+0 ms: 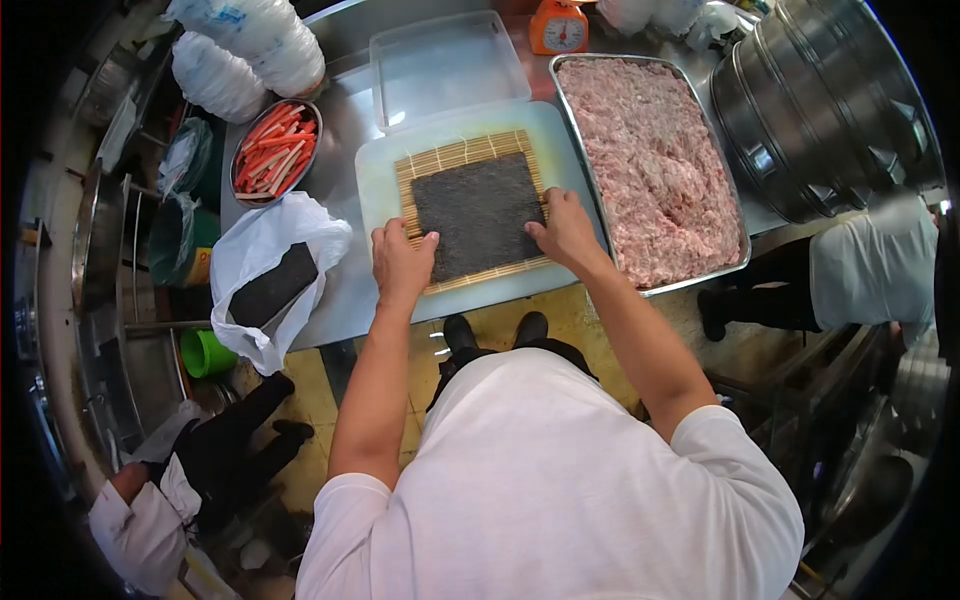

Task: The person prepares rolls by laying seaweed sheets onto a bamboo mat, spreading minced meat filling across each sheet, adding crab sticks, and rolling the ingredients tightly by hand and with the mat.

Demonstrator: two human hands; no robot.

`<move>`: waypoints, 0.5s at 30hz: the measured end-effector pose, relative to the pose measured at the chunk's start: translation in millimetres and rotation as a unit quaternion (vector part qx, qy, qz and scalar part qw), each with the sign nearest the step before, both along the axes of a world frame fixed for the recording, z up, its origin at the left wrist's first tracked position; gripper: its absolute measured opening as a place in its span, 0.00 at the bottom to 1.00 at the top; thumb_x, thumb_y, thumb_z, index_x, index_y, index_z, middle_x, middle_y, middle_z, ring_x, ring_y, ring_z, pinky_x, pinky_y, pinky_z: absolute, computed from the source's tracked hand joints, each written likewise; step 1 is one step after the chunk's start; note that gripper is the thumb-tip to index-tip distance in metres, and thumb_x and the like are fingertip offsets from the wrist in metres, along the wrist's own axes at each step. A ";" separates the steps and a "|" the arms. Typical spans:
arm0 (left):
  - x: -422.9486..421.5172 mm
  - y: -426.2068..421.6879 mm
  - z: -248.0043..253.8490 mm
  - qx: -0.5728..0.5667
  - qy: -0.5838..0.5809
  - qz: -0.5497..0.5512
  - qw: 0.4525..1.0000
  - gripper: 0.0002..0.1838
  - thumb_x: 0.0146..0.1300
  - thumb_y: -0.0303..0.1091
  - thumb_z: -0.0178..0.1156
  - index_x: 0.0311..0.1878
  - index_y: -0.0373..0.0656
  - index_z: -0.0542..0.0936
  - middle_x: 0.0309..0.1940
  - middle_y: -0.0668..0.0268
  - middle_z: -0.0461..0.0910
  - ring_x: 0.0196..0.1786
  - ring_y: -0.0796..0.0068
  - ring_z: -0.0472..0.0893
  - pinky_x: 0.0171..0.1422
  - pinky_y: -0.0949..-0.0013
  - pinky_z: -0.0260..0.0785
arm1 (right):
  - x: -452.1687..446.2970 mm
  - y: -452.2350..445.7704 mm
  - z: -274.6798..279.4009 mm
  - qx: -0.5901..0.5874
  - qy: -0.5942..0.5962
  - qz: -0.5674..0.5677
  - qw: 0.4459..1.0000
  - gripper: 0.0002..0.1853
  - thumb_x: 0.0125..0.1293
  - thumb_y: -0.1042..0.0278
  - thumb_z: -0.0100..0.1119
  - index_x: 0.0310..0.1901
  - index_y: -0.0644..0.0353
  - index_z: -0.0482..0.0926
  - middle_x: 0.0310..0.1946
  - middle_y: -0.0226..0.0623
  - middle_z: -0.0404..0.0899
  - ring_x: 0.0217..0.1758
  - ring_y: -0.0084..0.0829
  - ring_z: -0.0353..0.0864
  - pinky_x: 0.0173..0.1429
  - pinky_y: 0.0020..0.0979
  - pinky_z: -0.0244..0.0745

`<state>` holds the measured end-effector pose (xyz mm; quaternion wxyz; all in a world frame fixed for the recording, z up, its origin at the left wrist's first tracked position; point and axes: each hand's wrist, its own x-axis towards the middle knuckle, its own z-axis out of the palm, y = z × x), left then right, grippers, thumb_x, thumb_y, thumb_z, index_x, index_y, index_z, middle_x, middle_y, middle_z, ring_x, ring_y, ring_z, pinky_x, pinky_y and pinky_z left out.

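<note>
two hands at a dark sheet, crowded on both sides

the dark sheet (478,217) lies flat on a bamboo mat (405,175), which rests on a pale board (375,195) at the middle of the steel surface (340,150). tight against the right side, a metal tray (700,276) of pinkish mince hems in the board; farther right, stacked steel vessels (810,95) stand. at the far side are a translucent container (450,70) and an orange scale (558,28). left, a bowl (320,140) holds red-and-white sticks; nearer, a white plastic bag (320,225) lies open around a dark block (272,287).

counted: one sheet, one mat, one board, one tray, one bowl, one scale, one bag; the sticks overlap too much to number. two other people show, one near left (140,530), one right (870,265).

the left hand (402,262) and right hand (568,232) have their thumbs at the sheet's opposite edges, fingers apart from thumbs; i cannot tell whether either grips.
</note>
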<state>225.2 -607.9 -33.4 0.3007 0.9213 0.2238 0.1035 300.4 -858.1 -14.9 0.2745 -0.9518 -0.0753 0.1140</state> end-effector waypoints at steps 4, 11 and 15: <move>-5.0 4.0 -6.2 -0.018 0.005 -0.035 0.999 0.25 0.58 0.38 0.74 0.57 0.40 0.81 0.51 0.54 0.78 0.55 0.52 0.81 0.61 0.54 0.73 | -9.1 -1.1 -3.9 0.026 -0.002 0.012 1.000 0.28 0.63 0.68 0.72 0.61 0.68 0.72 0.54 0.60 0.73 0.56 0.61 0.78 0.60 0.50 0.75; -10.5 5.8 -16.6 -0.018 -0.029 -0.050 0.998 0.23 0.59 0.37 0.73 0.55 0.39 0.81 0.50 0.53 0.79 0.52 0.54 0.81 0.59 0.57 0.74 | -17.1 -37.5 14.3 0.114 -0.045 0.093 0.988 0.28 0.68 0.65 0.67 0.65 0.68 0.70 0.55 0.58 0.74 0.55 0.58 0.79 0.59 0.49 0.75; -12.8 18.7 -32.5 -0.002 -0.158 0.037 0.987 0.16 0.65 0.37 0.70 0.50 0.37 0.82 0.40 0.61 0.82 0.34 0.73 0.79 0.44 0.66 0.74 | -26.5 -96.4 49.8 0.199 -0.073 0.048 0.976 0.24 0.71 0.63 0.65 0.63 0.68 0.76 0.57 0.56 0.81 0.60 0.54 0.81 0.65 0.44 0.76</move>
